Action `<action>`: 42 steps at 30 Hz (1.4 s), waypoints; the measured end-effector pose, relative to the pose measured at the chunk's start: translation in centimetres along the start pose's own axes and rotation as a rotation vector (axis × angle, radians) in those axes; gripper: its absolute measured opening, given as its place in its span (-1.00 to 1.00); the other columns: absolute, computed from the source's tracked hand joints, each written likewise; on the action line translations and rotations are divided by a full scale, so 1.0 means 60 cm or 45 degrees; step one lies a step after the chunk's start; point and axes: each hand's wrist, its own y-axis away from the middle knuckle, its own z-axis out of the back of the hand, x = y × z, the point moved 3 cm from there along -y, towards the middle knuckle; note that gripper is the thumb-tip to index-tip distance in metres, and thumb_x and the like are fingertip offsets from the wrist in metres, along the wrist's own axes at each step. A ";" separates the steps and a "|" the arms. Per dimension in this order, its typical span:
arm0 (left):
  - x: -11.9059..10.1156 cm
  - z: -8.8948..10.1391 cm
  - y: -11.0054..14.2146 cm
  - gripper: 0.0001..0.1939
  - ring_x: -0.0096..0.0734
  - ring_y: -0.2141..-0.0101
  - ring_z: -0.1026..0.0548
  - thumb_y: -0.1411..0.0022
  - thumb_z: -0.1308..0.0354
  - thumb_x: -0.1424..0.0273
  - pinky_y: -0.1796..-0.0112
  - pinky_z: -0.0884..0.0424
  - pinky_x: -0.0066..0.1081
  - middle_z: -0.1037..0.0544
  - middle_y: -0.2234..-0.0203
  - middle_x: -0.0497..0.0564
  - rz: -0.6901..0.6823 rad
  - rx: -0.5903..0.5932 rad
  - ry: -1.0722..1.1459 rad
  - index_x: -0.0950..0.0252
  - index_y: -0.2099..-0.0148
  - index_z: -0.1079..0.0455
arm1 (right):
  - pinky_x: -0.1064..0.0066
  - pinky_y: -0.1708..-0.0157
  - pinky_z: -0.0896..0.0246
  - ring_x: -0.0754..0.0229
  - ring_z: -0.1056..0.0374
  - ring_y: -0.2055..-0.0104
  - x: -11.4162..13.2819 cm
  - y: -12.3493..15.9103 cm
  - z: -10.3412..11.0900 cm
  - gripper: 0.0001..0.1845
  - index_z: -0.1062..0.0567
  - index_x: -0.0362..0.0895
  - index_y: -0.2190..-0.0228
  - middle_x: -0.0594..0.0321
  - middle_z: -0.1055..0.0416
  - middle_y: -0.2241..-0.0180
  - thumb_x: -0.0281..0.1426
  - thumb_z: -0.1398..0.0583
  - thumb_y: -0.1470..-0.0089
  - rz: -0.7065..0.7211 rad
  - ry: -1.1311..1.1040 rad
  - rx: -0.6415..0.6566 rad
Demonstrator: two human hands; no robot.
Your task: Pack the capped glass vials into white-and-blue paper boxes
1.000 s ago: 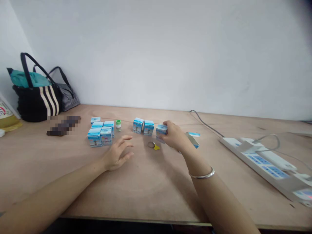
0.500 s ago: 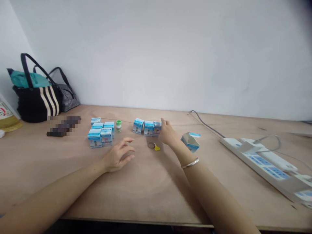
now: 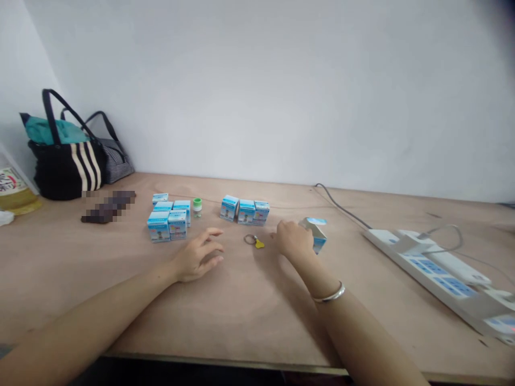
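My left hand point(image 3: 200, 254) rests on the table with its fingers spread and holds nothing. Beside it, on the left, stands a cluster of small blue-and-white boxes point(image 3: 177, 225). A small clear vial with a green cap point(image 3: 197, 208) is just behind them. My right hand point(image 3: 294, 239) is bent downward in front of an opened blue-and-white box point(image 3: 319, 244), partly covering it. Its fingers are mostly hidden, so I cannot tell whether it touches that box. A row of three closed boxes point(image 3: 245, 212) sits further back. Between my hands lies a key ring with a yellow tag point(image 3: 259, 244).
A white power strip point(image 3: 436, 276) with plugs and a grey cable point(image 3: 346, 208) takes up the right side. At the left are a black striped bag point(image 3: 66, 169), a grey striped bag point(image 3: 117, 161), a dark blurred object point(image 3: 107, 209) and a bottle of yellow liquid point(image 3: 18, 193).
My right hand has moved right and nearer to me, from the right end of the row of three boxes to the opened box. My left hand stays where it was.
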 end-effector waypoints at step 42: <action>0.003 0.028 -0.005 -0.49 -0.01 -0.14 -0.22 -0.08 -0.24 0.23 -0.14 -0.17 0.02 -0.28 -0.09 0.17 -0.008 -0.377 -0.316 0.21 -0.07 -0.28 | 0.28 0.22 -0.32 0.16 -0.33 0.24 0.121 0.044 -0.014 -0.68 -0.43 -0.12 0.18 0.13 -0.33 0.25 -0.58 -0.03 -0.04 0.893 -1.170 -0.494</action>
